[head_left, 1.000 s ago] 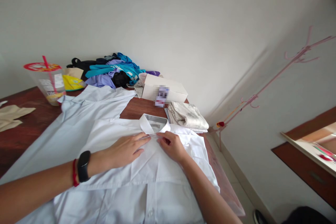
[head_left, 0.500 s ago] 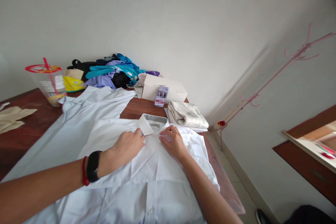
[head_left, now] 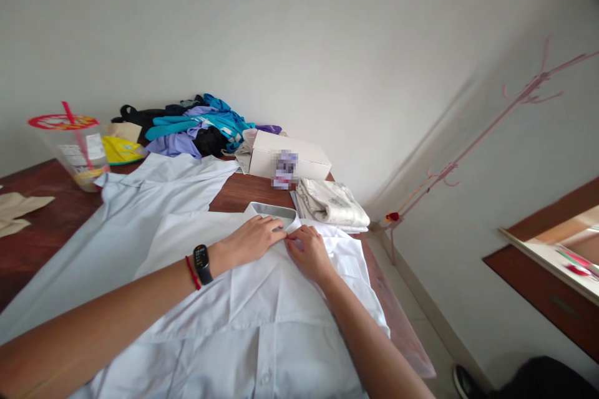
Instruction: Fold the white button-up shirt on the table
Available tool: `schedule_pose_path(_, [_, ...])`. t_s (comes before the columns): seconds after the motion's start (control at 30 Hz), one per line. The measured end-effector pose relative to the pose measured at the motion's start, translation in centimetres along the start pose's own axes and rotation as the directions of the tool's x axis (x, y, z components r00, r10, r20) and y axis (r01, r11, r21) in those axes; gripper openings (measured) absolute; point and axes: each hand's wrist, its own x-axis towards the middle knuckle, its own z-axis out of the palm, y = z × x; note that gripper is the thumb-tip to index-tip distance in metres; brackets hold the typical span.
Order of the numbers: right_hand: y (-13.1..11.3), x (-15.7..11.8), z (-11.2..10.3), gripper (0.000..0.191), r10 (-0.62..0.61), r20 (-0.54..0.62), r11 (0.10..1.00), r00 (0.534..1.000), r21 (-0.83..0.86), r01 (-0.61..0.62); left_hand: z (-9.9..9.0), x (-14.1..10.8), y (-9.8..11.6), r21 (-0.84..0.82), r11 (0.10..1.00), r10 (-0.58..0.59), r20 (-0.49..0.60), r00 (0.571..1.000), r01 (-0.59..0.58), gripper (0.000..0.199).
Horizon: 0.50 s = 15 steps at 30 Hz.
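A white shirt (head_left: 262,293) lies front up on the wooden table, its collar (head_left: 291,217) pointing away from me. My left hand (head_left: 255,238), with a black band on the wrist, reaches over the left side of the collar, its fingertips closed at the front opening. Right beside it, my right hand (head_left: 309,250) pinches the cloth just below the right side of the collar. The fingertips of both hands nearly meet and hide the collar's front. A second pale shirt (head_left: 159,190) is spread out to the left, partly under the white one.
A plastic cup (head_left: 77,153) with a straw stands at the left. Piled clothes (head_left: 201,124), a white box (head_left: 306,159) and folded cloth (head_left: 332,204) lie along the back. A pink coat rack (head_left: 486,121) leans across the right. The table's right edge (head_left: 402,318) drops to the floor.
My left hand has moved right, from the left collar point across to the front opening beside my right hand. My right hand has stayed at nearly the same spot. The view has shifted slightly.
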Motion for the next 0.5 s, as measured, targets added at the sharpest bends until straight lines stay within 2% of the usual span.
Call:
schedule_pose_path(0.27, [0.2,0.0,0.1,0.013,0.012,-0.014,1.0,1.0,0.012,-0.012,0.5,-0.7,-0.4,-0.026,1.0,0.003,0.002,1.0,-0.003,0.026])
schedule_pose_path(0.5, [0.2,0.0,0.2,0.013,0.029,-0.023,0.998,0.999,0.053,-0.028,0.7,-0.8,-1.3,-0.138,0.99,-0.03,-0.008,1.0,0.029,0.028])
